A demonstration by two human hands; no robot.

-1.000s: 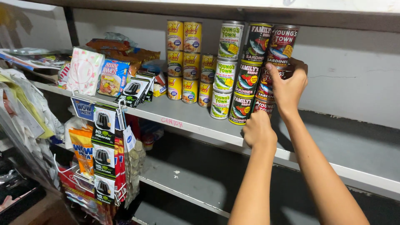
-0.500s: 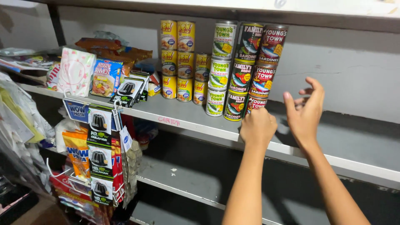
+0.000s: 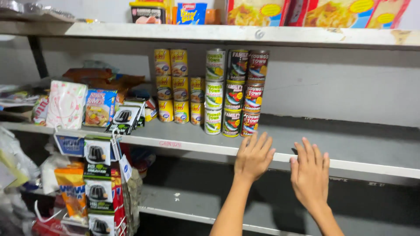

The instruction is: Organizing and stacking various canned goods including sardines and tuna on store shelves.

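My left hand (image 3: 253,156) and my right hand (image 3: 309,174) are raised side by side in front of the grey shelf edge (image 3: 358,165), fingers spread, palms away from me, holding nothing. Just above and left of the left hand stand three stacks of sardine cans (image 3: 235,94), three cans high, on the middle shelf. Left of them are stacks of smaller yellow cans (image 3: 177,86). Neither hand touches a can.
Noodle packs (image 3: 99,107), a pink-patterned packet (image 3: 66,105) and small boxes lie on the shelf's left part. Black-and-white boxed goods (image 3: 97,155) hang from a rack at lower left. Boxes and bags line the top shelf (image 3: 245,31). A lower shelf (image 3: 183,199) runs beneath.
My right hand let go of the right-hand can stack and both hands dropped down to the shelf edge, opening flat. The view tilted up, showing the top shelf.
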